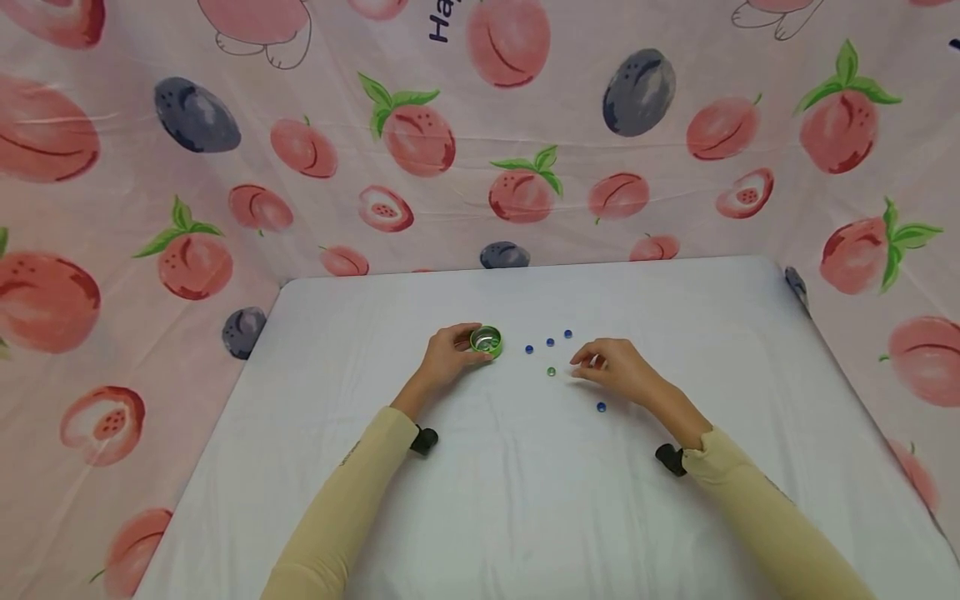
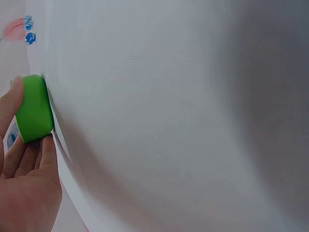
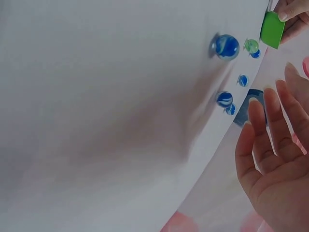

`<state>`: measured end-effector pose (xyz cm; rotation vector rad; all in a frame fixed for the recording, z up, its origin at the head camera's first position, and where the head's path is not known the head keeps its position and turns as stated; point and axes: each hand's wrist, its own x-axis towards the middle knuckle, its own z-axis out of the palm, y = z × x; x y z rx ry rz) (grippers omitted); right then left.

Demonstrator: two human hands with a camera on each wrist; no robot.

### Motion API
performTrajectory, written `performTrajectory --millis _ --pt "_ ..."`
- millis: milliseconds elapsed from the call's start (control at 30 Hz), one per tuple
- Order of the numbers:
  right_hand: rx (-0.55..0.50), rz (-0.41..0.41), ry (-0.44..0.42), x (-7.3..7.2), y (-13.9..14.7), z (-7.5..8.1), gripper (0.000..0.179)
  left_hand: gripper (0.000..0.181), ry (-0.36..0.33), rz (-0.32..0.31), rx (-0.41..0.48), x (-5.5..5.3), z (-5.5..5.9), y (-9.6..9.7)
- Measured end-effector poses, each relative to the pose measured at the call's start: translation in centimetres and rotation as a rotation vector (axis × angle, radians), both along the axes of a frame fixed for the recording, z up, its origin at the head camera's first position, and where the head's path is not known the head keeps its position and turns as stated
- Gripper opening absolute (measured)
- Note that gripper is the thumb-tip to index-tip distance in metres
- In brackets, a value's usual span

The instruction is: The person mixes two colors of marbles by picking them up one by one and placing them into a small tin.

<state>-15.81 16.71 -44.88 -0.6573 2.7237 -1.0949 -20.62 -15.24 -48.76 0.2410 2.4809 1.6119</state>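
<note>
My left hand (image 1: 448,357) grips a small round green tin (image 1: 486,342) on the white table, with thumb and fingers at either side of its wall. The tin has a shiny silvery inside, open at the top; its green side (image 2: 35,108) faces the left wrist view. To the right of the tin lie several blue glass marbles (image 1: 551,342) and one green marble (image 1: 551,372). Over the table beside them hovers my right hand (image 1: 618,367), its fingers loosely bent and nothing between them. In the right wrist view, a blue swirled marble (image 3: 227,47) lies nearest the camera.
A white cloth covers the table (image 1: 450,508). Around its back and sides hangs a pink curtain (image 1: 442,83) printed with fruit. Closer to me than the other marbles lies a single blue marble (image 1: 602,407), below the right hand in the head view.
</note>
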Motion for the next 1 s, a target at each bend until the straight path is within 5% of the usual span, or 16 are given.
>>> performTrajectory --millis 1000 --pt "-0.005 0.083 -0.096 2.2 4.1 -2.1 0.025 0.066 -0.01 0.001 -0.014 0.2 0.0 0.1"
